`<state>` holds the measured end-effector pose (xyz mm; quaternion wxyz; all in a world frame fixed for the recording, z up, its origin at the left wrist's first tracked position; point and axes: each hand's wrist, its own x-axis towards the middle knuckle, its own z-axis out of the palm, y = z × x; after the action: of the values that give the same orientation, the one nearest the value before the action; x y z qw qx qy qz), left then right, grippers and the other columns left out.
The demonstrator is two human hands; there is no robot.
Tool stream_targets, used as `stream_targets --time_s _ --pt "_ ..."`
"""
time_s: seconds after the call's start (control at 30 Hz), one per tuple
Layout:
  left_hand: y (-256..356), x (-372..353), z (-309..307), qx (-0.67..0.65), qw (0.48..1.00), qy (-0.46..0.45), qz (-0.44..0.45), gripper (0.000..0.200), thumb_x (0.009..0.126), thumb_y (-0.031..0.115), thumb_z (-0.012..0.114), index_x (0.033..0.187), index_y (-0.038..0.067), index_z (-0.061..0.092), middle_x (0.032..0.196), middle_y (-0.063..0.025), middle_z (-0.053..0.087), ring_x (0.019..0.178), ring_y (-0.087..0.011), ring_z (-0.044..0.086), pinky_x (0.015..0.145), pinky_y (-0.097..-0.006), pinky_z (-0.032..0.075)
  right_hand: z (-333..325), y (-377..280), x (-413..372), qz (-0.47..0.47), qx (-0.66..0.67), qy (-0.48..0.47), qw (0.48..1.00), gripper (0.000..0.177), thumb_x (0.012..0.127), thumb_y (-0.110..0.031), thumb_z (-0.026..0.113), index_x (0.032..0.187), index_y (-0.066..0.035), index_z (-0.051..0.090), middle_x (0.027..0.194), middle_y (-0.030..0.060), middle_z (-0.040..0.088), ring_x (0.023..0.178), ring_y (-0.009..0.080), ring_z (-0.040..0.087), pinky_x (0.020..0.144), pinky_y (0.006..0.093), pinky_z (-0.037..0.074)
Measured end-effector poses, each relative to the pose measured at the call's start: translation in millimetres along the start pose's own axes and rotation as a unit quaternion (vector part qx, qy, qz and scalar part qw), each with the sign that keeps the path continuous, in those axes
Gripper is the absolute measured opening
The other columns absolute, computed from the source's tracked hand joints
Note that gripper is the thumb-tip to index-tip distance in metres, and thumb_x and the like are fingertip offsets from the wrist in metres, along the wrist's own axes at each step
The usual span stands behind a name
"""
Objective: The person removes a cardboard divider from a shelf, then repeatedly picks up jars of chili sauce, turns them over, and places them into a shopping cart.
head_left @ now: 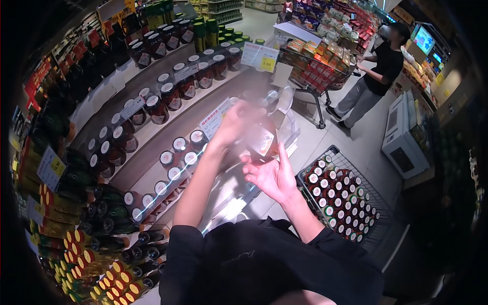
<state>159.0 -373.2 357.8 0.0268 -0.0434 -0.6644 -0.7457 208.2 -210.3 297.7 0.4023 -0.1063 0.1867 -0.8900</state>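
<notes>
Up in front of the chest, between both hands, shows a glass jar (262, 140) with reddish-brown contents. Stands close to upright, leaning slightly, long axis running roughly from top to bottom of the view, base toward the open palm and upper end lost in blur. Bears a pale, diamond-like label (265, 140) with dark and red marks, turned toward the camera (too smeared to read a brand from). Curled in near the upper left side of the jar, the left hand (236, 122); too blurred there to tell a clasp from a mere touch. Spread wide at the base, palm up, the right hand (272, 178), with thumb raised along the right side. Just beyond, on a price sign (260, 55), reads "9.90" on a yellow patch. On a shelf sign (214, 119) to the left, shows red Chinese characters, too small to make out surely. Around that, tiered shelves (152, 134) with rows of white-lidded jars (171, 96). To the lower right, a wire cart (333, 149) packed with jars, lids white, some green-rimmed. Farther off, a person (378, 68) in black top and grey trousers, beside a loaded shopping cart (316, 73).
</notes>
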Motion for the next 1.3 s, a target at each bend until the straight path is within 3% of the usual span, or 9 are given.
stream_targets --time_s 0.17,0.37,0.6,0.9,1.03,1.1,1.17,1.23,1.3 --pt "13.7 -14.8 4.2 0.014 0.999 0.006 -0.051 0.027 0.086 0.033 0.069 0.094 0.012 0.053 0.08 0.0058 0.053 0.066 -0.0004 0.047 0.052 -0.017 0.033 14.9 13.0 -4.0 0.004 0.071 0.048 0.996 0.076 0.093 -0.066 0.029 0.125 0.001 0.045 0.098 0.0152 0.056 0.082 0.0264 0.053 0.077 0.0374 0.043" --pt "9.1 -23.8 1.9 0.001 0.999 0.024 -0.024 0.032 0.087 0.034 0.068 0.099 0.01 0.052 0.088 -0.0002 0.056 0.074 -0.005 0.054 0.059 -0.0198 0.042 9.5 29.3 -2.7 0.014 0.106 -0.042 0.993 0.08 0.091 -0.07 0.027 0.121 0.001 0.048 0.096 0.0145 0.056 0.083 0.027 0.052 0.075 0.0373 0.04" --pt "19.2 -40.4 -4.6 0.031 0.998 0.045 -0.039 0.045 0.088 0.039 0.065 0.115 0.007 0.048 0.105 -0.0089 0.058 0.093 -0.0126 0.057 0.078 -0.0254 0.046 24.6 38.8 -2.5 0.021 0.089 -0.014 0.996 0.079 0.092 -0.069 0.025 0.124 0.0 0.048 0.099 0.0111 0.058 0.082 0.023 0.047 0.072 0.0341 0.038" --pt "11.2 -39.0 -12.2 -0.016 0.999 0.036 -0.001 0.043 0.089 0.036 0.062 0.118 0.005 0.054 0.111 -0.0061 0.057 0.102 -0.0141 0.055 0.089 -0.0275 0.043 26.5 35.4 0.4 0.024 0.066 -0.035 0.997 0.065 0.094 -0.065 0.032 0.122 -0.008 0.047 0.091 0.0085 0.052 0.081 0.0206 0.046 0.07 0.0319 0.039" --pt "-10.1 -38.8 -11.1 -0.111 0.993 0.023 -0.009 0.042 0.092 0.035 0.06 0.12 0.004 0.054 0.112 -0.0069 0.058 0.102 -0.0134 0.055 0.092 -0.0285 0.044 29.5 38.3 -8.5 -0.069 -0.09 -0.005 0.994 0.057 0.094 -0.06 0.04 0.121 -0.01 0.047 0.095 0.0074 0.052 0.081 0.0177 0.048 0.067 0.0306 0.039" --pt "-14.5 -44.0 -1.5 -0.311 0.95 0.017 -0.008 0.033 0.093 0.029 0.061 0.118 0.012 0.049 0.1 0.0003 0.052 0.086 -0.0114 0.053 0.073 -0.0283 0.046 29.2 39.9 -10.6 -0.103 -0.151 0.025 0.983 0.056 0.094 -0.059 0.043 0.12 -0.01 0.047 0.097 0.0067 0.052 0.081 0.0167 0.048 0.066 0.03 0.039" --pt "-21.4 -48.5 2.8 -0.3 0.954 0.021 0.013 0.033 0.094 0.029 0.059 0.12 0.012 0.049 0.1 0.0007 0.053 0.086 -0.0106 0.054 0.074 -0.0273 0.046 24.7 42.9 -12.1 -0.214 -0.238 0.094 0.943 0.054 0.093 -0.057 0.047 0.12 -0.01 0.046 0.1 0.0063 0.053 0.083 0.0151 0.049 0.067 0.0295 0.04" --pt "-19.7 -55.8 7.0 -0.289 0.956 0.024 0.037 0.033 0.095 0.029 0.058 0.122 0.012 0.049 0.099 0.0011 0.055 0.086 -0.0099 0.056 0.076 -0.0264 0.046 23.9 41.9 -15.9 -0.232 -0.271 0.122 0.926 0.055 0.09 -0.051 0.057 0.121 -0.008 0.043 0.104 0.0068 0.054 0.088 0.0137 0.051 0.073 0.0299 0.043" --pt "-14.6 -66.4 12.5 -0.257 0.964 0.043 0.051 0.038 0.096 0.031 0.056 0.126 0.009 0.048 0.099 0.0012 0.058 0.089 -0.0087 0.058 0.077 -0.0257 0.046 16.1 39.9 -12.9 -0.349 -0.374 0.153 0.845 0.055 0.086 -0.026 0.07 0.123 -0.001 0.038 0.108 0.0114 0.053 0.093 0.0147 0.054 0.083 0.0314 0.045"
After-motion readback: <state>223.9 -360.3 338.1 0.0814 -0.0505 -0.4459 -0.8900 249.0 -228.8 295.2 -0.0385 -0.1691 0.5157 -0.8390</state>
